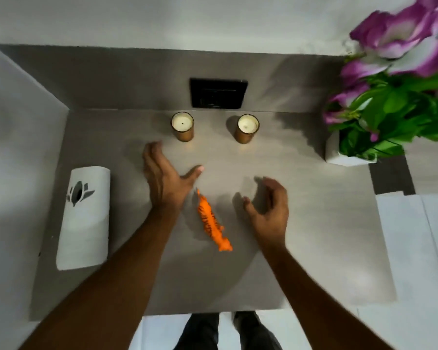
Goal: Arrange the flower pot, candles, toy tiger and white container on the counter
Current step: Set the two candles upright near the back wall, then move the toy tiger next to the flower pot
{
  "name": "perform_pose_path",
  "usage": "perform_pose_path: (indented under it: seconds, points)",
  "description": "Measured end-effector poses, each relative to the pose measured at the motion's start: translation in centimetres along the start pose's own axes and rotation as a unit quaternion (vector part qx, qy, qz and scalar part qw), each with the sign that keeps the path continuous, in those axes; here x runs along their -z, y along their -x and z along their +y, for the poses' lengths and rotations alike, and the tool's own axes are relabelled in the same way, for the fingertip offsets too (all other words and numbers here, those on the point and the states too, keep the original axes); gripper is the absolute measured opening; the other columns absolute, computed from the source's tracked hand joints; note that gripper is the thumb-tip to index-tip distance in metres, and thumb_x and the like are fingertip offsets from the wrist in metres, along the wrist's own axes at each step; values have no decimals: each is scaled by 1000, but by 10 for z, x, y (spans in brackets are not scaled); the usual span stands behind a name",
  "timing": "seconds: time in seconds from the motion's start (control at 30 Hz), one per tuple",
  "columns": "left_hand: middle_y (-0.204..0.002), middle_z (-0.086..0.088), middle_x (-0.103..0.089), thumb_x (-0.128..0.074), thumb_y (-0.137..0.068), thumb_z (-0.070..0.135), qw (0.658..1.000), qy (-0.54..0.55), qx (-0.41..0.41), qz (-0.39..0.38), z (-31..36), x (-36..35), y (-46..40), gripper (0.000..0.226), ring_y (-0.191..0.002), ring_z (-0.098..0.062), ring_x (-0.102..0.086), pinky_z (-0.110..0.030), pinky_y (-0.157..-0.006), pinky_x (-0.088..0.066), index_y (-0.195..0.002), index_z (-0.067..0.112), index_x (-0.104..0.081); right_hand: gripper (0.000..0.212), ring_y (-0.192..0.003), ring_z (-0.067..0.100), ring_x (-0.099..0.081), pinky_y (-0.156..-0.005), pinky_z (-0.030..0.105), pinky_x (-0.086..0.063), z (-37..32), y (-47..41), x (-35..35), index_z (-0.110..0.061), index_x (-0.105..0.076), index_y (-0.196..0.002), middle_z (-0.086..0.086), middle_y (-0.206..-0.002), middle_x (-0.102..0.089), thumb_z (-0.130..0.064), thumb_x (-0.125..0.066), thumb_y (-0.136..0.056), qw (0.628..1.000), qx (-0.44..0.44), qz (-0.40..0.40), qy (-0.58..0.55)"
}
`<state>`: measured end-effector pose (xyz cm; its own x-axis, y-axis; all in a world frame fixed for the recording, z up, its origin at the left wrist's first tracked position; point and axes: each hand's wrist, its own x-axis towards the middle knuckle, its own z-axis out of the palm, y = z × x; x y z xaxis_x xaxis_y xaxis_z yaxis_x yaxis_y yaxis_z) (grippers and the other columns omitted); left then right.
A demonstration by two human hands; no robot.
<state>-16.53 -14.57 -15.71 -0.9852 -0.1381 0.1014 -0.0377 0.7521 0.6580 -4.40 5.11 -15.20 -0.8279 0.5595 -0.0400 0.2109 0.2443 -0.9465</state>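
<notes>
An orange striped toy tiger lies on the grey counter between my hands. My left hand hovers open just left of its tail, fingers spread, touching nothing. My right hand is open and curled to the tiger's right, holding nothing. Two candles in amber glasses, the left candle and the right candle, stand side by side near the back wall. A white container with a dark leaf mark stands at the counter's left edge. The flower pot, white with purple flowers and green leaves, stands at the right.
A black wall plate sits on the backsplash behind the candles. The counter's front edge runs just above my legs and shoes. White floor tiles lie to the right.
</notes>
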Motion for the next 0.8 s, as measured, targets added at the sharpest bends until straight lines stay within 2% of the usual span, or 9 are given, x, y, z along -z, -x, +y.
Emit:
perform_pose_path:
  seconds: [0.07,0.13,0.17,0.23,0.3,0.37,0.47,0.6,0.8]
  points:
    - [-149,-25,-48,-64,-91,58,993,-88,-64,-35,-7,11,35,78,-141,-44,-45,-57,-118,-37,-145,4,-45,47,-120,22,-63,-105,56,-50,-10,34,4,-40,-63,-115,0,-124,-66,-20,-81,-77,1000,-17,-1,-13]
    - [-157,-19,-47,-46,-101,54,979,-168,-86,-75,-12,17,57,64,-150,-39,-38,-59,-124,-26,-147,10,-48,38,-105,18,-67,-92,54,-55,-27,62,-1,-36,-65,-107,-10,-112,-71,-28,-82,-74,999,-32,-14,13]
    - [-161,-17,-43,-43,-102,51,974,-189,-87,-89,-13,18,63,62,-154,-38,-33,-59,-126,-21,-149,11,-47,38,-97,17,-67,-86,51,-57,-36,74,-8,-35,-65,-104,-13,-105,-71,-40,-81,-71,997,-10,-23,72]
    - [-165,-16,-38,-41,-101,50,972,-192,-84,-105,-12,20,65,62,-157,-37,-27,-59,-127,-17,-152,13,-46,49,-92,23,-67,-80,45,-57,-53,89,-24,-33,-67,-106,-7,-100,-71,-61,-74,-66,972,38,-63,223]
    - [-164,-17,-40,-40,-99,51,972,-195,-81,-106,-10,18,63,63,-155,-39,-29,-62,-125,-20,-150,13,-48,53,-90,28,-69,-79,43,-56,-59,92,-35,-28,-73,-106,-1,-100,-74,-65,-70,-68,935,59,-83,340]
    - [-161,-19,-43,-41,-98,51,970,-205,-85,-95,-13,15,63,63,-152,-41,-33,-65,-122,-23,-147,12,-50,44,-78,26,-71,-72,39,-57,-57,84,-34,-27,-76,-97,-3,-90,-75,-63,-69,-72,915,80,-67,391]
    - [-157,-20,-44,-41,-97,51,966,-224,-104,-81,-17,12,63,62,-149,-42,-36,-64,-120,-25,-145,12,-50,41,-72,28,-71,-69,40,-57,-43,57,-8,-24,-77,-93,-1,-80,-73,-58,-58,-77,932,40,-7,360]
    - [-155,-20,-44,-38,-95,52,965,-231,-98,-75,-20,9,61,63,-148,-43,-34,-65,-118,-25,-143,12,-50,29,-85,35,-73,-76,44,-59,-30,-7,34,-23,-76,-101,5,-92,-77,-46,-70,-84,957,-70,86,269]
    - [-155,-21,-45,-38,-95,52,964,-238,-96,-74,-21,9,60,64,-148,-43,-33,-65,-119,-25,-142,11,-49,35,-91,36,-71,-81,44,-57,-25,-98,41,-22,-75,-108,6,-102,-76,-52,-71,-89,956,-93,99,260]
